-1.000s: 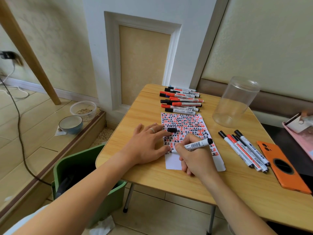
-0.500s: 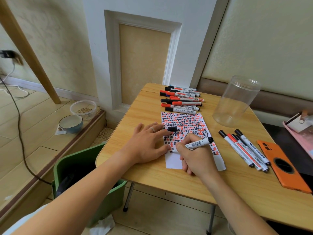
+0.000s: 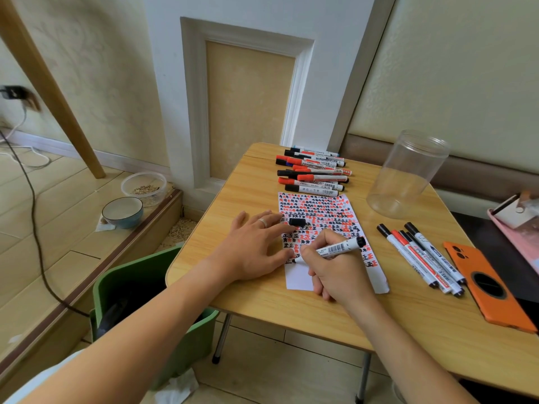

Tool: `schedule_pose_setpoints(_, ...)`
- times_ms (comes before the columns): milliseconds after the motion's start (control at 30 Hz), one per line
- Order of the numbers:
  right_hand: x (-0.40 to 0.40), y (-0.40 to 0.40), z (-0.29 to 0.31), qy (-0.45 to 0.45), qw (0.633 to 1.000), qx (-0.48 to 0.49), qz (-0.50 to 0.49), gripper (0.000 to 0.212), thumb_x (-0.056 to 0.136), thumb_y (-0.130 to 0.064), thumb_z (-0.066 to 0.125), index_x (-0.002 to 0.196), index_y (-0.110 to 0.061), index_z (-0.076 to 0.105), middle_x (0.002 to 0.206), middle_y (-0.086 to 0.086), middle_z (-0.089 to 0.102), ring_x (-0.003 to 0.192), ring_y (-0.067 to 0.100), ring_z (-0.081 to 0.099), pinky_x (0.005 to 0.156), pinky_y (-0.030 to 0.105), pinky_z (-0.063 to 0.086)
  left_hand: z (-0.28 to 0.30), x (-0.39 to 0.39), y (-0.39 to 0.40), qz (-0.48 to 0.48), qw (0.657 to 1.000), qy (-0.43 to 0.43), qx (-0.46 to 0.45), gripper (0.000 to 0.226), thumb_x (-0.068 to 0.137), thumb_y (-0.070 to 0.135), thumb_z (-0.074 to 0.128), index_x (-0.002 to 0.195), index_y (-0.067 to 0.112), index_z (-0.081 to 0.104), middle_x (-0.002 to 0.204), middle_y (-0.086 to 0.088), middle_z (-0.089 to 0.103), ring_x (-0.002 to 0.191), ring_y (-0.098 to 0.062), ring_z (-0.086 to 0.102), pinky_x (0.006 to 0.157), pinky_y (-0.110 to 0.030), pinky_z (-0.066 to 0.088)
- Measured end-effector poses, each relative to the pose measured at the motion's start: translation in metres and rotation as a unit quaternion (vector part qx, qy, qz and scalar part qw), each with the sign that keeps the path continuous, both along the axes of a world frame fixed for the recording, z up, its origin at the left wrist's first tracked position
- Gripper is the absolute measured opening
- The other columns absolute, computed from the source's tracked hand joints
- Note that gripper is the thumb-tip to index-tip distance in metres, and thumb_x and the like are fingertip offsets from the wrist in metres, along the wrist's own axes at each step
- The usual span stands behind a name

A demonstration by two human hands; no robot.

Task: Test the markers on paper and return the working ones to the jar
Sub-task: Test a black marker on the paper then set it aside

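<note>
A sheet of paper (image 3: 320, 212) covered in red and black marks lies on the wooden table (image 3: 291, 310). My right hand (image 3: 335, 271) grips an uncapped black marker (image 3: 338, 247), its tip on the paper's lower left part. My left hand (image 3: 256, 249) lies flat, fingers pressing the paper's left edge. The marker's black cap (image 3: 297, 222) rests on the paper by my left fingertips. A pile of red and black markers (image 3: 313, 173) lies behind the paper. Several more markers (image 3: 420, 258) lie to the right. The clear plastic jar (image 3: 405, 173) stands with nothing inside it at the back right.
An orange phone (image 3: 490, 290) lies at the table's right edge, a pink case (image 3: 516, 223) beyond it. A green bin (image 3: 140, 310) stands on the floor left of the table. Two bowls (image 3: 124, 211) sit on the raised floor at left.
The marker in my right hand has shifted very slightly over the paper. My left hand has stayed in place.
</note>
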State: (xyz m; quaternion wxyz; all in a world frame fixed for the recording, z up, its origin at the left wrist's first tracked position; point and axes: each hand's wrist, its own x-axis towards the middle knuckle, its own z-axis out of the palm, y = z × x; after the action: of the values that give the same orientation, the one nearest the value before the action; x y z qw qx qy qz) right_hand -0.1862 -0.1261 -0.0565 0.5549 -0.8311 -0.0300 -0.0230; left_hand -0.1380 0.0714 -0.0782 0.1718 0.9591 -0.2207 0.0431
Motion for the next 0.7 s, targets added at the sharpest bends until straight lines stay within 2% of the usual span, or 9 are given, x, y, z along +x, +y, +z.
schedule_pose_setpoints(267, -0.0005, 0.0002, 0.0007, -0.003, 1.0, -0.007, 0.012, 0.022, 0.097, -0.022, 0.069, 0.081, -0.011, 0.057, 0.054, 0.012, 0.06, 0.037, 0.023, 0.051, 0.036, 0.024, 0.034, 0.0008, 0.0002, 0.0002, -0.002, 1.0, -0.001, -0.001, 0.06, 0.096, 0.07, 0.036, 0.151, 0.046, 0.037, 0.165, 0.008, 0.028, 0.155, -0.012, 0.011, 0.125, -0.055, 0.001)
schedule_pose_setpoints(567, 0.0021, -0.0005, -0.0004, 0.006, 1.0, 0.0, -0.025, 0.021, 0.095, -0.019, 0.068, 0.079, -0.01, 0.057, 0.052, 0.008, 0.059, 0.036, 0.022, 0.053, 0.035, 0.023, 0.033, 0.0014, 0.0008, 0.0004, -0.001, 1.0, 0.004, -0.008, 0.058, 0.096, 0.069, 0.039, 0.15, 0.048, 0.037, 0.165, 0.009, 0.028, 0.155, -0.011, 0.011, 0.125, -0.055, 0.0)
schedule_pose_setpoints(633, 0.0027, -0.0015, -0.0005, 0.011, 1.0, 0.005, -0.027, 0.02, 0.095, -0.02, 0.067, 0.081, -0.01, 0.056, 0.053, 0.008, 0.059, 0.036, 0.022, 0.053, 0.036, 0.023, 0.033, 0.0029, 0.0011, 0.0, 0.0, 1.0, 0.007, -0.016, 0.058, 0.095, 0.069, 0.041, 0.149, 0.048, 0.039, 0.164, 0.01, 0.03, 0.155, -0.012, 0.014, 0.124, -0.055, 0.001)
schedule_pose_setpoints(700, 0.0043, -0.0035, -0.0005, 0.018, 0.999, 0.027, -0.033, 0.019, 0.096, -0.018, 0.065, 0.081, -0.011, 0.056, 0.054, 0.01, 0.059, 0.037, 0.023, 0.051, 0.036, 0.023, 0.032, 0.0054, 0.0023, -0.0011, 0.011, 1.0, 0.01, -0.025, 0.055, 0.093, 0.069, 0.043, 0.144, 0.047, 0.045, 0.16, 0.011, 0.036, 0.151, -0.013, 0.025, 0.124, -0.055, 0.005)
